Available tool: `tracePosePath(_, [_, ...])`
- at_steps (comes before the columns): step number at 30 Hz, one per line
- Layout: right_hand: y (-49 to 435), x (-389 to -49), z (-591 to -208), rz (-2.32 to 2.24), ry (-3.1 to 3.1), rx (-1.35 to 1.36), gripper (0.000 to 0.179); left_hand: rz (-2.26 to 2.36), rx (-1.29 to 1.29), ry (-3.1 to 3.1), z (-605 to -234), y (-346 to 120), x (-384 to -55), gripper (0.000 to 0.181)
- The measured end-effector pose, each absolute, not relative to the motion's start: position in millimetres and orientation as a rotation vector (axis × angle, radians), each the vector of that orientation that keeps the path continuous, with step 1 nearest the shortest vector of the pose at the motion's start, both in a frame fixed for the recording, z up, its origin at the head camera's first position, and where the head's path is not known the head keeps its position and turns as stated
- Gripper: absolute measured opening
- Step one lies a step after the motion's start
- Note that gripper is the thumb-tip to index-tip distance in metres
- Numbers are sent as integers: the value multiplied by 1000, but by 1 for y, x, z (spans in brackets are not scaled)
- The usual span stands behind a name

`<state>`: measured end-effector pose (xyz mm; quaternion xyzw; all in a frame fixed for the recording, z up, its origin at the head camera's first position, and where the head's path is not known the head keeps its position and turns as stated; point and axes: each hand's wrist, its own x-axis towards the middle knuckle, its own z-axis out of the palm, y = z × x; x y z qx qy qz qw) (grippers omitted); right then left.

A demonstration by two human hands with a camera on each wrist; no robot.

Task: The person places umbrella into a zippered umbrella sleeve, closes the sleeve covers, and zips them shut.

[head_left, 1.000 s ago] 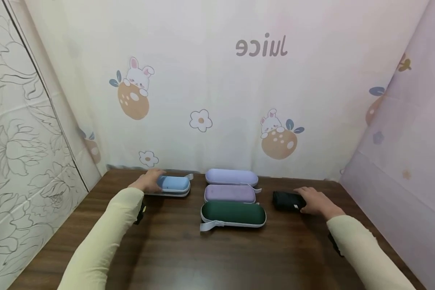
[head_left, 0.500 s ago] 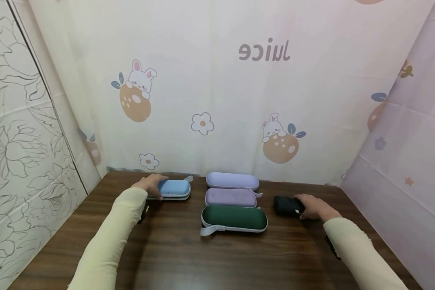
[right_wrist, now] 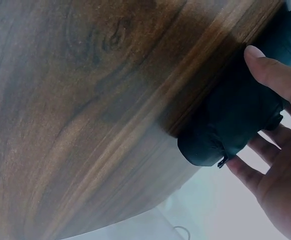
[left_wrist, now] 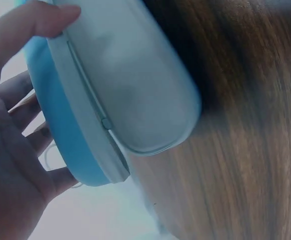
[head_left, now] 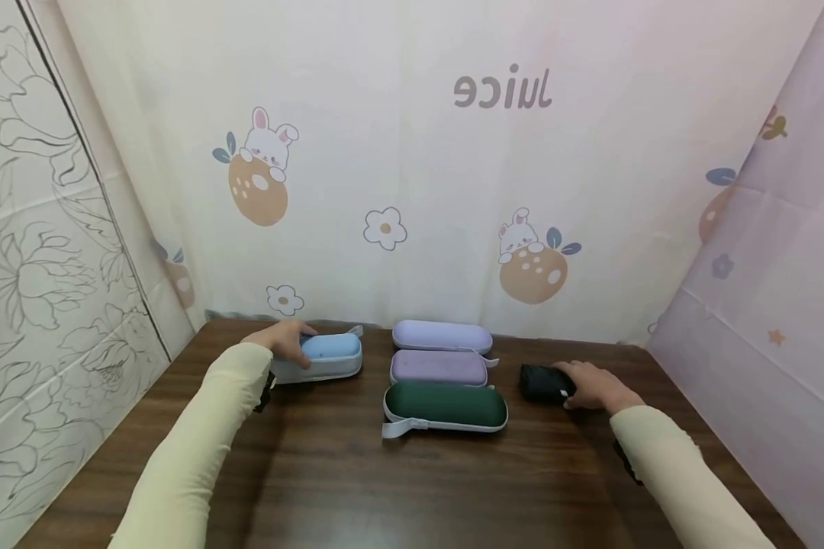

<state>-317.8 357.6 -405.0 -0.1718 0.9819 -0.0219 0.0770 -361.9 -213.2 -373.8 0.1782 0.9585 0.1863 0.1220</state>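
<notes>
My left hand (head_left: 284, 341) grips a light blue zip case (head_left: 332, 345) at the back left of the table. Its front is raised, so its pale grey underside faces me. In the left wrist view the thumb presses the grey shell while fingers lie behind the blue lid (left_wrist: 65, 115), and a zip seam (left_wrist: 90, 90) runs between the two. At the right, my right hand (head_left: 593, 383) holds a small black folded umbrella (head_left: 544, 383). The right wrist view has the thumb on its near side and fingers behind it; its far end is partly covered by the hand.
Three more zip cases lie in a close row mid-table: a lavender one (head_left: 442, 335) at the back, a purple one (head_left: 439, 367), and a dark green one (head_left: 446, 404) in front with a grey strap. Printed curtains (head_left: 412, 152) stand behind the brown wooden table (head_left: 412, 488).
My left hand has tilted the light blue case, showing much more of its grey lower shell than before. My right hand stays on the black umbrella, nearly still. The head view has shifted slightly.
</notes>
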Motion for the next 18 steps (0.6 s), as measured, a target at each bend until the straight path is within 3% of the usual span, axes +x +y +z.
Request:
tracePosePath(10, [356,-316,-406,-80,2954,-503,70,567,521,2754,-338,-213,-343,68])
tracePosePath(18, [359,-318,-407,-83,2950,-509,71,655,676,2670,-303,-202,-312,63])
